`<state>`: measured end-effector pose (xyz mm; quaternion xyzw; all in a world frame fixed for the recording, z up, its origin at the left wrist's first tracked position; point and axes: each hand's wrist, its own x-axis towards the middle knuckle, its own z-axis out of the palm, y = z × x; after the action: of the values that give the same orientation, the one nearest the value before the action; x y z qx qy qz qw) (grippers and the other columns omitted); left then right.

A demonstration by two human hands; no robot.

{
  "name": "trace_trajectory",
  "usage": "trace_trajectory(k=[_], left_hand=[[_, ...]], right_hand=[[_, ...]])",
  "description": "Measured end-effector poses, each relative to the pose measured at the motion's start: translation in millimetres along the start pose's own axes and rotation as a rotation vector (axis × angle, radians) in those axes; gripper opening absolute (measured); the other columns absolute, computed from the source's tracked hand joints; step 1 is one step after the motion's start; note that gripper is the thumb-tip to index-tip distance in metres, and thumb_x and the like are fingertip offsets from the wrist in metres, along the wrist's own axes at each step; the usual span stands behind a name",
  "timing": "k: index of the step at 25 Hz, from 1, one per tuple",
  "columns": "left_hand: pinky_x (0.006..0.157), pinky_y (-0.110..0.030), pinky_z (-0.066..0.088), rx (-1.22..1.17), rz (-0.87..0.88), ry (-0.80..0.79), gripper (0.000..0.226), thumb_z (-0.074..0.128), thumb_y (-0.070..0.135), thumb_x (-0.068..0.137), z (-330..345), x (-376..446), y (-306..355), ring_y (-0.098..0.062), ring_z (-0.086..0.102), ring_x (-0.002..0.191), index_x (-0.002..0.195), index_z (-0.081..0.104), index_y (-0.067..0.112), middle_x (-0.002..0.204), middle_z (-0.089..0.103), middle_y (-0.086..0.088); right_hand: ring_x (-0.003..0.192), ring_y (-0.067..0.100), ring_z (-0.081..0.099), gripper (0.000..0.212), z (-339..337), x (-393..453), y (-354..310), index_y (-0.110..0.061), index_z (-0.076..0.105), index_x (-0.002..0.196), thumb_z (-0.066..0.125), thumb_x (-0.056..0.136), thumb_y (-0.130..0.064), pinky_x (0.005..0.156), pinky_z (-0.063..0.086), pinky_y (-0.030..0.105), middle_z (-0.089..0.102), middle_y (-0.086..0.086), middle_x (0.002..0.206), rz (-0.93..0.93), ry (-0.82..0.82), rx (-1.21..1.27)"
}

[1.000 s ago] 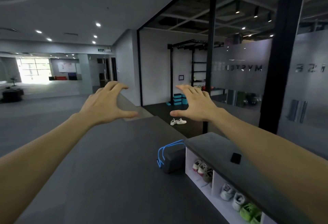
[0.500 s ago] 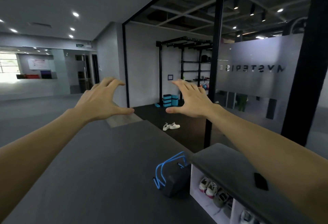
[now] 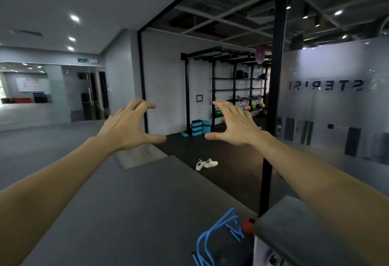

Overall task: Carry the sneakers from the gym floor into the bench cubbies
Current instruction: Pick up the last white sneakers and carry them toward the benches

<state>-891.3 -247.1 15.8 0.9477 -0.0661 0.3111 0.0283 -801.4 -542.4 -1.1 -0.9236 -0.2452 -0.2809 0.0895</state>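
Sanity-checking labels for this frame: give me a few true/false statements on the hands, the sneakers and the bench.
1. Both hands are empty. True: the left hand and the right hand are held out in the air, holding nothing.
2. The white sneakers lie on the dark floor ahead. True.
3. The left hand grips one sneaker. False: both sneakers are on the floor, well away from the hands.
4. The bench is at the lower left. False: it is at the lower right, beside a bag with blue straps.

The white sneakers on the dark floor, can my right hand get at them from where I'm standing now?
Probably not yet. The right hand is empty and raised in the air, while the white sneakers lie well ahead on the dark floor. Nothing visibly blocks the way.
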Motion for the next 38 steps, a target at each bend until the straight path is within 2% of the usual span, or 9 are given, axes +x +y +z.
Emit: trace_trajectory(k=[8, 17, 28, 38], left_hand=[[0.094, -0.051, 0.046, -0.047, 0.027, -0.015, 0.103, 0.054, 0.089, 0.053, 130.2, 163.5, -158.5, -0.024, 0.045, 0.123, 0.138, 0.026, 0.038, 0.148, 0.027, 0.007], [0.097, -0.052, 0.043, -0.145, 0.149, -0.067, 0.104, 0.054, 0.089, 0.053, 267.2, 369.4, -317.7, -0.023, 0.042, 0.126, 0.139, 0.024, 0.039, 0.147, 0.026, 0.007], [0.099, -0.053, 0.041, -0.168, 0.28, -0.059, 0.101, 0.06, 0.081, 0.06, 456.5, 621.8, -402.4, -0.023, 0.039, 0.129, 0.141, 0.025, 0.034, 0.149, 0.027, 0.005], [0.098, -0.056, 0.042, -0.221, 0.32, -0.04, 0.1, 0.059, 0.082, 0.058, 639.3, 856.9, -473.6, -0.024, 0.04, 0.127, 0.14, 0.026, 0.034, 0.148, 0.028, 0.003]], right_hand=[[0.141, 0.027, 0.018, 0.108, 143.7, 204.1, -5.1, -0.035, 0.006, 0.148, 0.053, 0.063, -0.084, 0.109, 0.019, 0.055, 0.01, -0.003, 0.158, 0.037, -0.006, -0.036], [0.141, 0.025, 0.016, 0.103, 271.8, 398.2, 14.7, -0.035, 0.007, 0.148, 0.056, 0.069, -0.079, 0.11, 0.018, 0.054, 0.01, -0.005, 0.157, 0.198, -0.024, -0.116], [0.141, 0.026, 0.016, 0.105, 441.0, 619.7, 120.9, -0.034, 0.009, 0.148, 0.056, 0.066, -0.08, 0.109, 0.017, 0.055, 0.01, -0.005, 0.158, 0.305, -0.014, -0.133], [0.141, 0.027, 0.017, 0.106, 578.4, 839.4, 232.8, -0.033, 0.008, 0.148, 0.059, 0.067, -0.078, 0.109, 0.02, 0.058, 0.013, -0.002, 0.157, 0.349, -0.015, -0.172]])
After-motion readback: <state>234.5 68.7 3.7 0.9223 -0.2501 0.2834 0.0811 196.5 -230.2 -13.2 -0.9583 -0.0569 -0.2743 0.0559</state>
